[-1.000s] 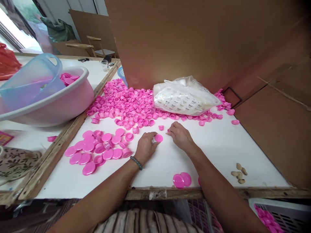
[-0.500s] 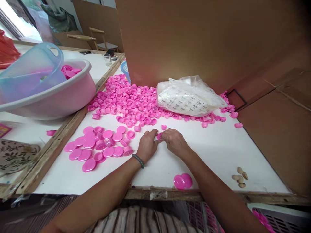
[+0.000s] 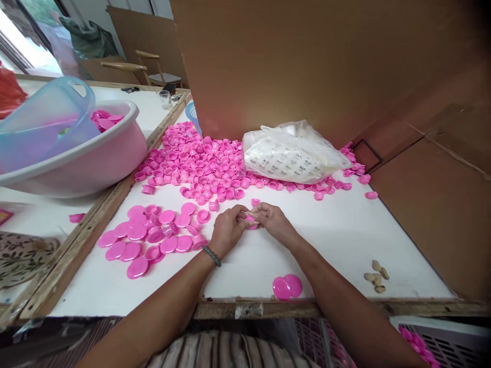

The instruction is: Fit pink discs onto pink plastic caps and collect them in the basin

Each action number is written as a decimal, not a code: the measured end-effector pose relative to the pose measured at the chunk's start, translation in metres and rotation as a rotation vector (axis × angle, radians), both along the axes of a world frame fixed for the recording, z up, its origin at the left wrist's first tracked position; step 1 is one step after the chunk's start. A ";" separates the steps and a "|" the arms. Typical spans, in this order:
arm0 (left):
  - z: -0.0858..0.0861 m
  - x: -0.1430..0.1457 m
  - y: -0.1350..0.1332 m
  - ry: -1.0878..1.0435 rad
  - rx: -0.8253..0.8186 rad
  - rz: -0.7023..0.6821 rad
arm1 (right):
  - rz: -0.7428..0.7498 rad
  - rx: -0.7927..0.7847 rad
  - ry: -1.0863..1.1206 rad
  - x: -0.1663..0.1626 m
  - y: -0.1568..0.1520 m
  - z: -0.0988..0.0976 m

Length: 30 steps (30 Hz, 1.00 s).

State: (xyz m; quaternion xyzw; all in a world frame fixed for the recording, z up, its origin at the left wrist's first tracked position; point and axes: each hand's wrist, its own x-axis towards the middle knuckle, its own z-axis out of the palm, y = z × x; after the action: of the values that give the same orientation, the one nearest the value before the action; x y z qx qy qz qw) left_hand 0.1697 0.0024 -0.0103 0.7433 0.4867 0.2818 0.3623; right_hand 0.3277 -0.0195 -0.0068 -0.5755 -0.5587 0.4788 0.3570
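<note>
My left hand and my right hand meet over the middle of the white table, fingers pinched together on a pink cap held between them. Only a sliver of the cap shows between the fingertips. To the left of my left hand lies a group of flat pink lids. Behind my hands a large heap of small pink cup-shaped caps covers the back of the table. Two finished pink lids rest near the front edge.
A clear bag of printed labels lies on the heap. A pink basin with a blue tub stands on the left table. Brown cardboard walls the back and right. Nut shells lie at the right.
My right hand moved left to join my left hand. The pink cap that lay under my left fingers on the table is now pinched between both hands.
</note>
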 end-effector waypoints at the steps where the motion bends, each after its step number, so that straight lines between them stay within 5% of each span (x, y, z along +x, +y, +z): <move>1: 0.001 0.000 0.001 -0.008 -0.049 0.024 | -0.015 0.006 0.003 0.001 0.000 0.002; 8: 0.005 0.004 0.005 0.087 -0.093 0.124 | 0.217 0.115 -0.159 0.017 -0.001 0.020; 20: 0.000 0.006 0.003 -0.327 -0.577 0.132 | 0.174 0.186 -0.262 0.009 -0.002 0.005; 30: 0.010 0.005 0.010 -0.280 -0.744 0.137 | 0.281 0.251 -0.403 0.010 0.002 0.006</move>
State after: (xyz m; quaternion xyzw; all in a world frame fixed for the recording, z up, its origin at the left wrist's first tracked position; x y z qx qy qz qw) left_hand 0.1749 0.0128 -0.0003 0.4814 0.5500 0.2083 0.6498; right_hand 0.3375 -0.0172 -0.0009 -0.5273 -0.7478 0.3265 0.2369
